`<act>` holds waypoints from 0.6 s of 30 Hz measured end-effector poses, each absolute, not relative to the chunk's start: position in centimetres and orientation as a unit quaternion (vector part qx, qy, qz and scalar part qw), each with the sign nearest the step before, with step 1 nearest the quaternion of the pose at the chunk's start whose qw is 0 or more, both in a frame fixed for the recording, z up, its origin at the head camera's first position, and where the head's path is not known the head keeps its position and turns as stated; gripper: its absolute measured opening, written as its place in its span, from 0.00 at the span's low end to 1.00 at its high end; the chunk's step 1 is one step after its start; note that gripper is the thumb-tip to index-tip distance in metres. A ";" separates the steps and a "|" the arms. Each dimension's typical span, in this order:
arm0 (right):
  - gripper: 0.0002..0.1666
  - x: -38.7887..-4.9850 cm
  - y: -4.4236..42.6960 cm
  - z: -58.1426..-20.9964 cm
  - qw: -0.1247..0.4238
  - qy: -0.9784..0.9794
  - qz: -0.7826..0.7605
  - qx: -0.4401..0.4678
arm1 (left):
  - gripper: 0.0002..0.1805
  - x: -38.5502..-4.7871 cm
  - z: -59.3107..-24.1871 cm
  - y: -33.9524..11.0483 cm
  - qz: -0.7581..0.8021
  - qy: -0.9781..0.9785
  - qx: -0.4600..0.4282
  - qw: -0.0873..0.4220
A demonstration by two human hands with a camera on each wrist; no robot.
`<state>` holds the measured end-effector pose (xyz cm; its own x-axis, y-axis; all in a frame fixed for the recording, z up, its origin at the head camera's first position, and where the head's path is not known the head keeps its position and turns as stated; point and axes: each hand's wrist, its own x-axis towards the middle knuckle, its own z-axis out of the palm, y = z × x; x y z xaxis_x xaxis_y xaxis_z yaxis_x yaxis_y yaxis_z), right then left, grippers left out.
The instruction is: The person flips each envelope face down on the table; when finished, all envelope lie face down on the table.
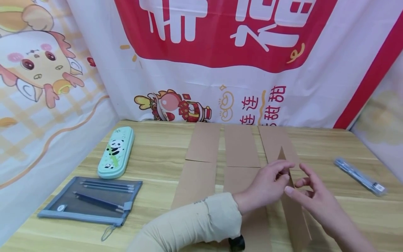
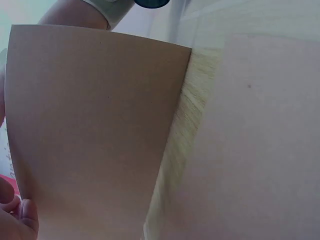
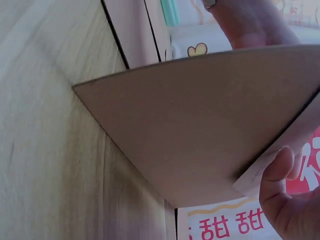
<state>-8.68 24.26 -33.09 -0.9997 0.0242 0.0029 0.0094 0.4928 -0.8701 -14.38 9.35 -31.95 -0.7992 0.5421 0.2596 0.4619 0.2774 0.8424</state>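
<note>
In the head view my left hand (image 1: 267,185) pinches the upper edge of a brown cardboard strip (image 1: 291,210), which stands tilted on its long side above the table. My right hand (image 1: 318,199) is just right of that edge, thumb and fingers apart and bent, with the thumb close to the board. The right wrist view shows the board's broad face with a paler strip (image 3: 280,142) along its edge, beside my right thumb. Flat cardboard pieces (image 1: 206,143) lie in columns to the left and behind. In the left wrist view the raised board (image 2: 100,125) stands across much of the picture.
A mint panda pencil case (image 1: 116,152) lies at the left, behind a blue-grey mesh pouch (image 1: 67,196) with several pencils showing. To the right lies a clear packet (image 1: 360,176). The wooden table (image 1: 157,147) ends against a printed cloth (image 1: 126,87).
</note>
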 end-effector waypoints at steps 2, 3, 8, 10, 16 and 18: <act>0.44 -8.7 24.3 -33.3 0.013 -0.863 0.505 -0.004 | 0.18 -14.4 -32.0 9.3 0.516 0.796 0.312 0.043; 0.44 -8.7 24.3 -33.5 0.016 -0.862 0.507 0.002 | 0.19 -14.4 -32.0 9.2 0.518 0.794 0.314 0.043; 0.38 -8.8 24.7 -34.2 0.033 -0.849 0.526 0.038 | 0.20 -14.7 -32.4 9.2 0.525 0.780 0.338 0.029; 0.37 -8.9 24.8 -34.4 0.037 -0.843 0.535 0.047 | 0.21 -14.8 -32.7 9.1 0.533 0.769 0.352 0.024; 0.37 -8.8 24.7 -34.2 0.048 -0.834 0.547 0.053 | 0.23 -14.9 -33.6 9.0 0.556 0.738 0.381 0.027; 0.37 -8.8 24.7 -34.1 0.052 -0.837 0.543 0.044 | 0.24 -14.9 -33.8 8.9 0.568 0.729 0.380 0.038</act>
